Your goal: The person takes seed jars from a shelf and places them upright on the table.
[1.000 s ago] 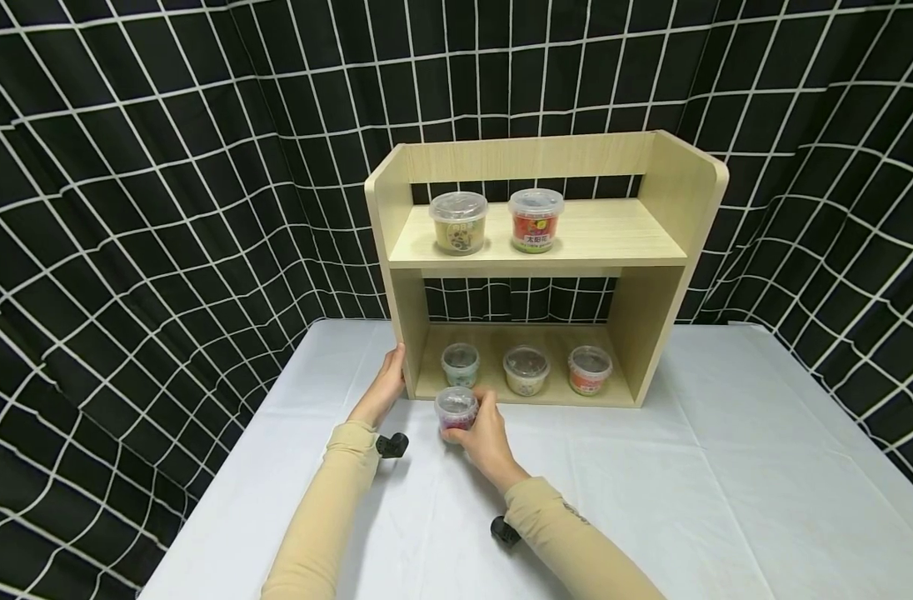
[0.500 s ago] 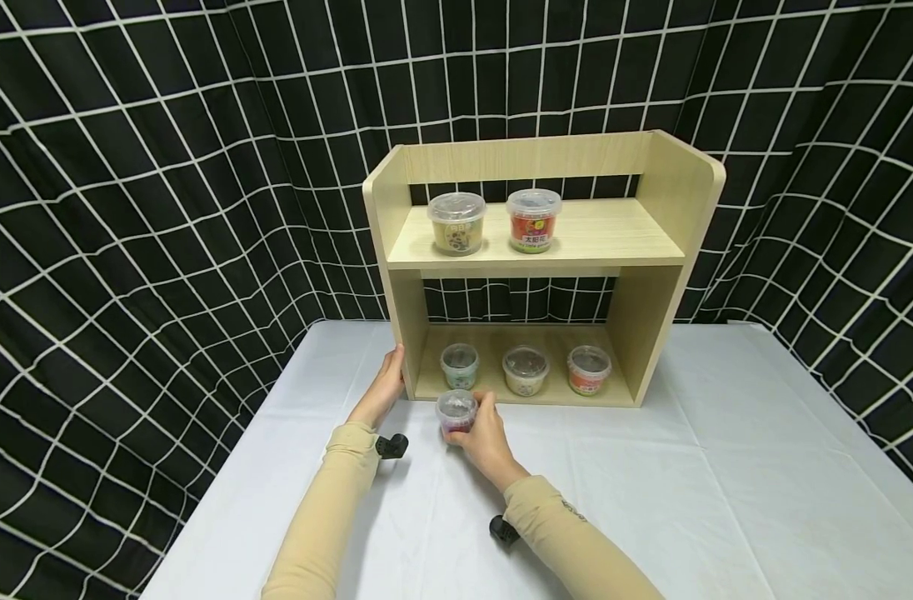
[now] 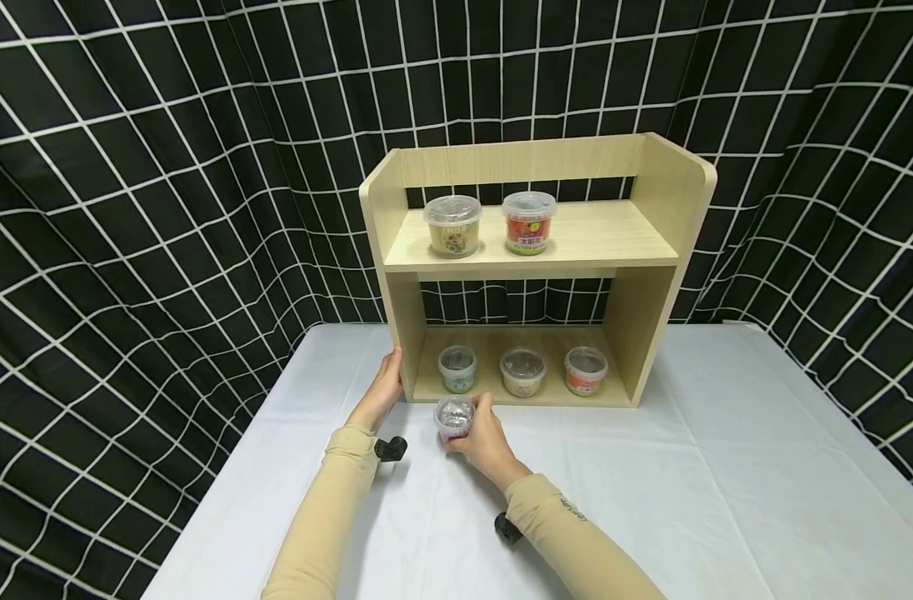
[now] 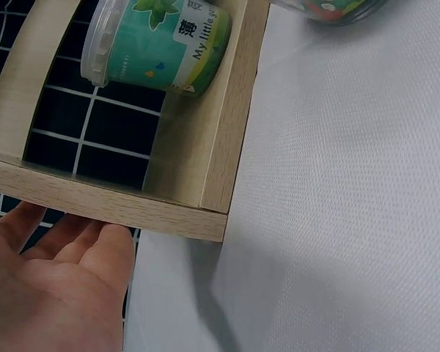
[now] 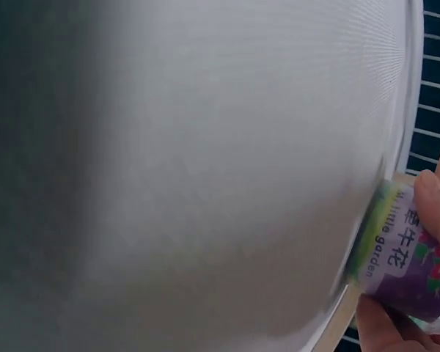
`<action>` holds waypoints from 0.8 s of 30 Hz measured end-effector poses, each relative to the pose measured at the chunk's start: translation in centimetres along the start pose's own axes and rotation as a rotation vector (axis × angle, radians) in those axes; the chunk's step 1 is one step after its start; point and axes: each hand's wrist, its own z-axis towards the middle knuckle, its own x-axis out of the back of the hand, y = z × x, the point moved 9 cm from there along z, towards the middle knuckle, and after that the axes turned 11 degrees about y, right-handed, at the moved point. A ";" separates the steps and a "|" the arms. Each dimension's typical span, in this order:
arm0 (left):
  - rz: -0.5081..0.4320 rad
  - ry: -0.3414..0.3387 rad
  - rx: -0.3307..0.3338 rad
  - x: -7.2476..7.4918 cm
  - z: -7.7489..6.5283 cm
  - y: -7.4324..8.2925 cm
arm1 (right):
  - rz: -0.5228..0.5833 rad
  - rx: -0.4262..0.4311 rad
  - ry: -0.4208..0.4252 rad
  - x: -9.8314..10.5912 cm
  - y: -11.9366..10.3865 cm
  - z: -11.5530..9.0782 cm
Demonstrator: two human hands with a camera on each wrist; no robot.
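My right hand (image 3: 489, 444) grips a small lidded plastic tub (image 3: 454, 421), thumb on one side and fingers on the other, in front of the shelf's lower left part. In the right wrist view the tub (image 5: 403, 257) shows a purple flower label reading "little garden". At the two-tier wooden shelf (image 3: 531, 265), my left hand (image 3: 380, 390) rests its fingers on the outer face of the left side panel. The left wrist view shows those fingers (image 4: 106, 253) extended against the panel. Closest to the held tub stands a green-labelled tub (image 3: 457, 369) on the bottom board.
Also on the bottom board are a cream tub (image 3: 523, 372) and an orange tub (image 3: 586, 371). The upper board carries a yellow tub (image 3: 454, 227) and a red tub (image 3: 529, 223). A white cloth (image 3: 726, 467) covers the table; black gridded curtains (image 3: 164, 208) surround it.
The held tub has shifted slightly toward me, and less of its front label shows from above. My left hand stays on the side panel; the shelved tubs are unchanged.
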 end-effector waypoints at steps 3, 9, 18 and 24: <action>0.009 0.008 0.004 0.0 -0.1 0.0 | -0.007 -0.009 -0.013 0.0 0.0 -0.1; 0.023 0.007 0.007 -0.1 -0.3 -0.1 | -0.001 -0.026 -0.038 -0.1 0.2 -0.3; 0.029 -0.016 0.017 -0.2 -0.5 0.1 | -0.007 -0.021 -0.046 0.0 0.4 -0.3; 0.015 -0.052 0.020 -0.7 -1.7 2.0 | -0.005 -0.041 -0.079 0.0 0.3 -0.4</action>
